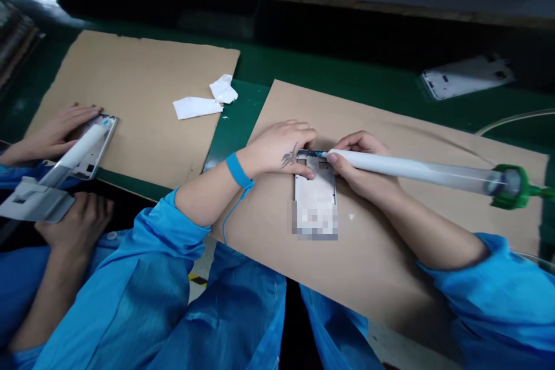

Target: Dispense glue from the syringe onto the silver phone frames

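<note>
A silvery phone frame [315, 196] lies flat on the cardboard sheet [377, 277] in front of me. My left hand [286, 150] grips its upper left part, thumb over the face and fingers round the top edge. In my right hand [364, 170] is a long glue syringe [407, 167] filled with white, its blue nozzle touching or just over the frame's top edge. The syringe lies nearly level, and its green end cap [509, 186] points right. A blue wrist strap [239, 170] with a cord sits on my left wrist.
At my left, a co-worker's hand [65, 127] holds another phone frame [93, 150] under a second syringe [80, 147]. White paper scraps [197, 107] lie on the other cardboard [151, 81]. Another phone frame [468, 78] rests at the back right, near a clear hose [511, 118].
</note>
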### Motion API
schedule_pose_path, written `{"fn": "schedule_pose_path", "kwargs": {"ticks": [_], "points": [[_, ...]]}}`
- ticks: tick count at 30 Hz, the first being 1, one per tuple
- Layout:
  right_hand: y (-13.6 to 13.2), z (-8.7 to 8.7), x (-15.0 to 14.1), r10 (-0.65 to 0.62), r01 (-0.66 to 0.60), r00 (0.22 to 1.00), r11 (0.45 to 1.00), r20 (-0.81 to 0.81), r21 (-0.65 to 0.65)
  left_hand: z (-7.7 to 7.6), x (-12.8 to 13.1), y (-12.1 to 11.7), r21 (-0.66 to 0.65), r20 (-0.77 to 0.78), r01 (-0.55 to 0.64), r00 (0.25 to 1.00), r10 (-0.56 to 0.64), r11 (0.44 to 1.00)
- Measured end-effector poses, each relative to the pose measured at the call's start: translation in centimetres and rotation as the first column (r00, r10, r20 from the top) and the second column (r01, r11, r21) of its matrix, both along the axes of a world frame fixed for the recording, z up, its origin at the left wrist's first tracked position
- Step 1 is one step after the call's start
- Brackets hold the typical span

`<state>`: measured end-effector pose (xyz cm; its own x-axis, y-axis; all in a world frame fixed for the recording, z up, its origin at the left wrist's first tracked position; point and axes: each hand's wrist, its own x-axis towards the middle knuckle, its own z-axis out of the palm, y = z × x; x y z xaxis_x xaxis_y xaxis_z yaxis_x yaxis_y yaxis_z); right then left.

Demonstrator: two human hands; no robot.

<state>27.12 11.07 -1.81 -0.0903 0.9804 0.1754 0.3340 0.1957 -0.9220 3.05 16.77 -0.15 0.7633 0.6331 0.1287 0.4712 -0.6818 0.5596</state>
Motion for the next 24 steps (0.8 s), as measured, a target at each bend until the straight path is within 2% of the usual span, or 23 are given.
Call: {"fn": "schedule_pose_path", "kwargs": {"ticks": [6, 17, 24], "points": [[-0.05, 0.51, -0.3, 0.0, 0.002, 0.999, 0.999, 0.041, -0.038, -0.5, 0.19, 0.06, 0.016, 0.018, -0.008, 1.0, 0.007, 1.0], [-0.01, 0.38, -0.19, -0.003, 0.004, 0.997, 1.0, 0.08, -0.006, -0.32, 0.29, -0.02, -0.009, 0.008, -0.01, 1.0, 0.01, 1.0], [0.02, 0.29, -0.18, -0.005, 0.006, 0.999, 0.999, 0.035, -0.032, -0.26, 0.35, -0.09, -0.021, 0.009, -0.015, 1.0, 0.016, 1.0]]}}
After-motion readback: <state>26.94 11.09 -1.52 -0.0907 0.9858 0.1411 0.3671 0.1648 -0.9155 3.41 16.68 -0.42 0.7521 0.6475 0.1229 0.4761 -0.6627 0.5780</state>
